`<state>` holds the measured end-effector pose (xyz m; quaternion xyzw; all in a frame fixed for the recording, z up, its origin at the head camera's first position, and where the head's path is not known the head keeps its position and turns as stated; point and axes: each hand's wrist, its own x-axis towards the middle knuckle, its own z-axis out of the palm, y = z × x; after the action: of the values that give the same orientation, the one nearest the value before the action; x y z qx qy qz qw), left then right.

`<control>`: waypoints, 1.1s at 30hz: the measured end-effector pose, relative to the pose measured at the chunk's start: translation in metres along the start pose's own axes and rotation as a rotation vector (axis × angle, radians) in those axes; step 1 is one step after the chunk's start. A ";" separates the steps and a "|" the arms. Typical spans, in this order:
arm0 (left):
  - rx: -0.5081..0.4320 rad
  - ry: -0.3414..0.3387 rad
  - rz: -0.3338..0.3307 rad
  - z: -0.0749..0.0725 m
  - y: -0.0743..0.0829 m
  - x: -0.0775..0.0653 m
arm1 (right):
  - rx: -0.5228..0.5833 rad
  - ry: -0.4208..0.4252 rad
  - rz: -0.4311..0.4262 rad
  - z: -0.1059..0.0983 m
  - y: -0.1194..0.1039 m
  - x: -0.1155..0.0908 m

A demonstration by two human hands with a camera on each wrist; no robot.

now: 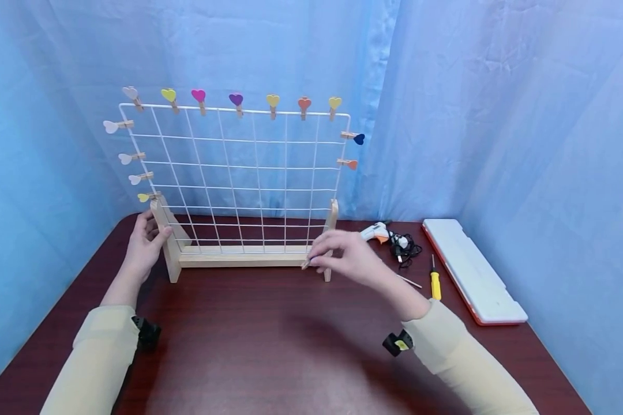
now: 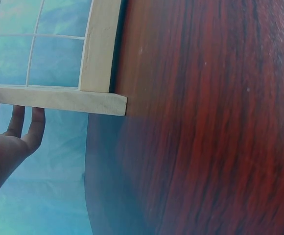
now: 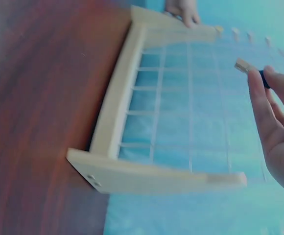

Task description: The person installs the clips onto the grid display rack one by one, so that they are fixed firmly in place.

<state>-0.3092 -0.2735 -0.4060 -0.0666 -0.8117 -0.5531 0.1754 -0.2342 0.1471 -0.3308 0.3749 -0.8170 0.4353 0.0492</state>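
My right hand (image 1: 350, 259) pinches a small wooden clothespin (image 3: 243, 65) between thumb and fingertips. A dark blue end of it shows among the fingers in the right wrist view. In the head view this hand overlaps the lower right corner of a white wire grid (image 1: 232, 167). The grid stands upright in a pale wooden stand (image 1: 244, 260). My left hand (image 1: 144, 245) holds the stand's left upright (image 1: 170, 253), thumb toward the front and fingers against the outer side. Clothespins with coloured hearts, such as a pink heart (image 1: 198, 95), line the grid's top and both sides.
Behind the right hand lie a white glue gun (image 1: 376, 231) and a black cable (image 1: 406, 251). A yellow-handled screwdriver (image 1: 435, 285) and a long white case (image 1: 472, 271) with a red underside lie farther right. Blue curtains (image 1: 311, 46) surround the dark wooden table (image 1: 249, 346).
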 end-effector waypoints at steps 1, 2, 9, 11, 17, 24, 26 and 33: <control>-0.004 0.002 0.002 0.000 0.000 0.000 | -0.010 0.052 -0.005 -0.006 -0.004 -0.002; -0.006 0.003 0.002 0.000 0.000 0.000 | -0.012 0.106 -0.004 -0.013 -0.007 -0.003; 0.019 -0.008 -0.009 -0.003 -0.001 0.000 | 0.112 0.471 0.078 -0.038 -0.020 -0.009; 0.026 -0.009 -0.011 -0.003 -0.001 -0.001 | 0.191 0.590 0.070 -0.040 -0.014 -0.006; 0.023 0.000 -0.005 -0.003 -0.002 -0.001 | 0.424 0.903 -0.013 -0.040 0.014 0.012; 0.016 -0.003 -0.016 -0.002 -0.002 0.000 | 0.470 1.131 -0.022 -0.033 0.034 0.038; 0.005 -0.001 -0.014 -0.002 -0.002 0.000 | 0.475 1.146 -0.009 -0.030 0.036 0.043; 0.000 -0.017 -0.015 0.000 0.000 0.000 | 0.444 1.138 -0.017 -0.023 0.030 0.054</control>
<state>-0.3086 -0.2735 -0.4058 -0.0652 -0.8137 -0.5538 0.1642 -0.2980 0.1442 -0.3148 0.0913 -0.5491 0.7270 0.4021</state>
